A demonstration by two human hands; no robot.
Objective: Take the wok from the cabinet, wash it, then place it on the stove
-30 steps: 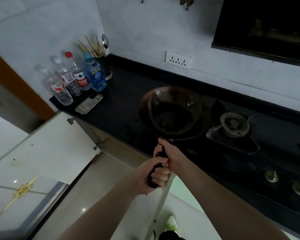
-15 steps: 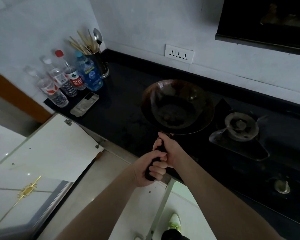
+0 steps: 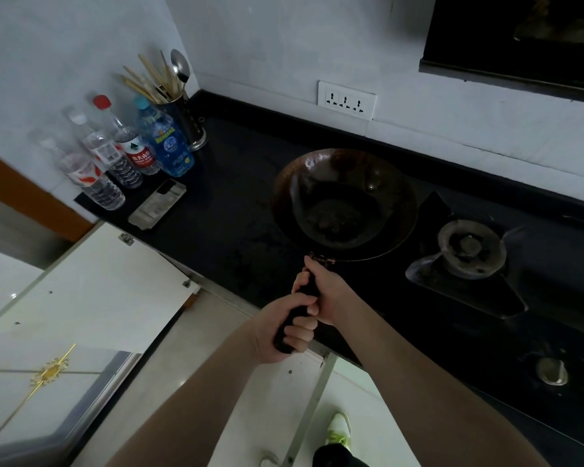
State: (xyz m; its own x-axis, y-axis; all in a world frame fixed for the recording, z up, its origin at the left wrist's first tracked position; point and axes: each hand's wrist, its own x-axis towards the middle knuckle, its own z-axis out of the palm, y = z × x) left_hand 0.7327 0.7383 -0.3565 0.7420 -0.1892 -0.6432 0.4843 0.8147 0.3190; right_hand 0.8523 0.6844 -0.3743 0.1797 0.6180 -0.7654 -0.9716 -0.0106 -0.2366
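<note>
Black stone countertop (image 3: 236, 210) runs the length of the view under a white wall, with the gas stove (image 3: 466, 288) set into it to the right. White cabinet door (image 3: 91, 288) stands open below the counter's left end. Wok (image 3: 344, 203), dark with a rust-brown rim, is held above the counter just left of the burner (image 3: 471, 247), roughly level, not resting on anything as far as the dim light allows me to judge. Dark patch in its bowl: residue or a stain, cannot tell. Both hands are clenched around the black handle (image 3: 304, 291), right hand (image 3: 327, 291) nearer the bowl, left hand (image 3: 284, 328) behind it at the handle's end. Water bottles (image 3: 129, 153) and a utensil holder (image 3: 186, 126) stand in the far left corner. Judgement: retrieval step is done, wok is in transit. No sink in view, so washing probably comes next; that calls for carrying it level to the sink.
</note>
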